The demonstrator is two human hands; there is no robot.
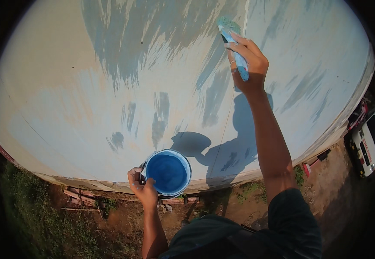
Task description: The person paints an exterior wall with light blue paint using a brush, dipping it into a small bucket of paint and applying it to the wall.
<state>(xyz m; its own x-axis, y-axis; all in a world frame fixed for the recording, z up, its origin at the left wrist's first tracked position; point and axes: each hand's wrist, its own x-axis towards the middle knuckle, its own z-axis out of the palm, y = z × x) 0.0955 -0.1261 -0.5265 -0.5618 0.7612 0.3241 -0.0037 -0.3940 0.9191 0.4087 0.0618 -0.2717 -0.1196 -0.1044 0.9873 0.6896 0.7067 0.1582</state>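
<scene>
My right hand (251,62) is closed around the handle of a paint-smeared paintbrush (241,64). Its bristles, greenish and wet-looking, press against or hover just off a pale wall panel (58,116) near a vertical seam; I cannot tell which. Grey-blue strokes (122,39) streak the panel's upper part, with smaller patches lower down. Low in the view, my left hand (144,187) grips the rim of a round paint bucket (168,173), thumb over the edge. Blue shows inside the bucket, and its rim is smeared with light paint.
Shadows of my arm and the bucket (192,143) fall on the panel. Below its lower edge lie bare soil (122,228), green plants (36,216) and a stack of reddish planks or bricks (79,198). A white vehicle (368,142) stands at the far right.
</scene>
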